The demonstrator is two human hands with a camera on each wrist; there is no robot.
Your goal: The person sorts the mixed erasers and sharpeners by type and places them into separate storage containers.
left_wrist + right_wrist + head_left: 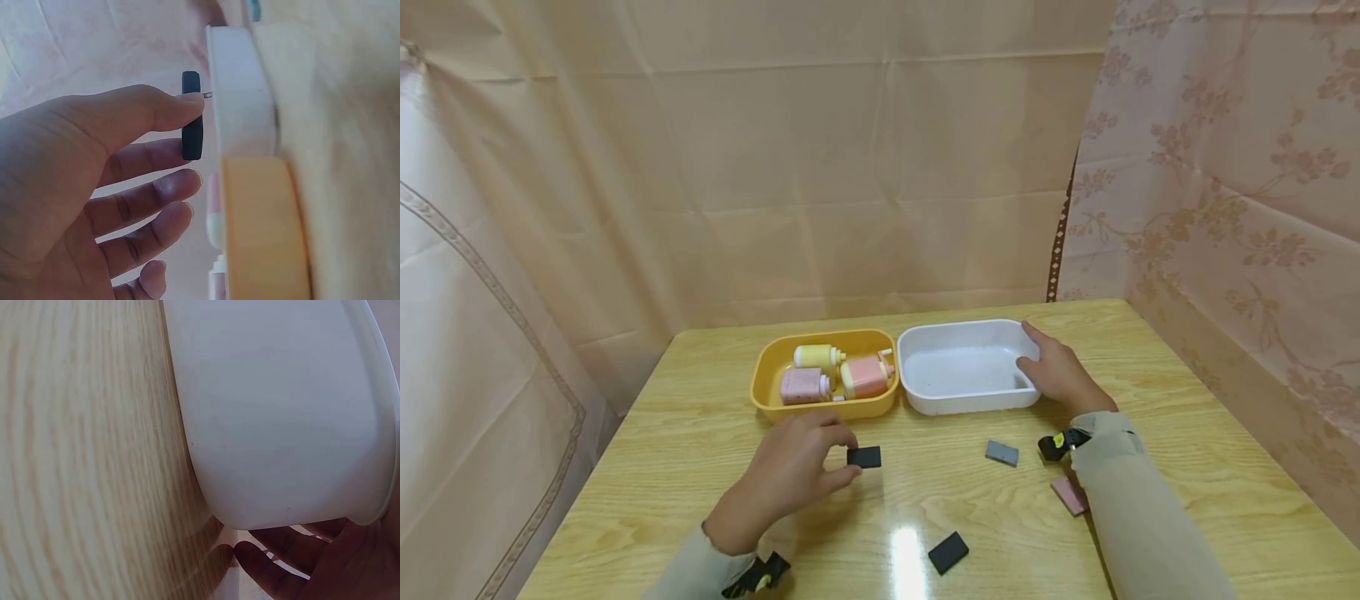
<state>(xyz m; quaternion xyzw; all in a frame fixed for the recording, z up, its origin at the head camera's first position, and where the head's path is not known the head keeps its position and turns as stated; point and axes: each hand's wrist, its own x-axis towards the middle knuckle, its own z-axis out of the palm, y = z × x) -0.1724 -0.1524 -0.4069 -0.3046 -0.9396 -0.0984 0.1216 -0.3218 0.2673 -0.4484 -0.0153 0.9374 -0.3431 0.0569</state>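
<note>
My left hand (pixel 793 458) pinches a small black rectangular block (pixel 868 457) between thumb and index finger, raised in front of the yellow bin (pixel 868 408). In the left wrist view the same black block (pixel 192 140) stands edge-on, and the other fingers are loosely bent beside it. At the white bin (pixel 966 405), my right hand (pixel 1060 371) grips the right end, thumb over the rim and fingers outside. The right wrist view shows those fingers partly hidden behind the bin's wall (pixel 281 425). Inside the white bin no object shows.
The yellow bin, beside the white one, holds a yellow bottle (pixel 815 356), a pink bottle (pixel 802 386) and a pink-and-cream pump bottle (pixel 865 377). On the wooden table lie a grey block (pixel 1002 452), a pink block (pixel 1067 496) near the right sleeve, and another black block (pixel 948 552).
</note>
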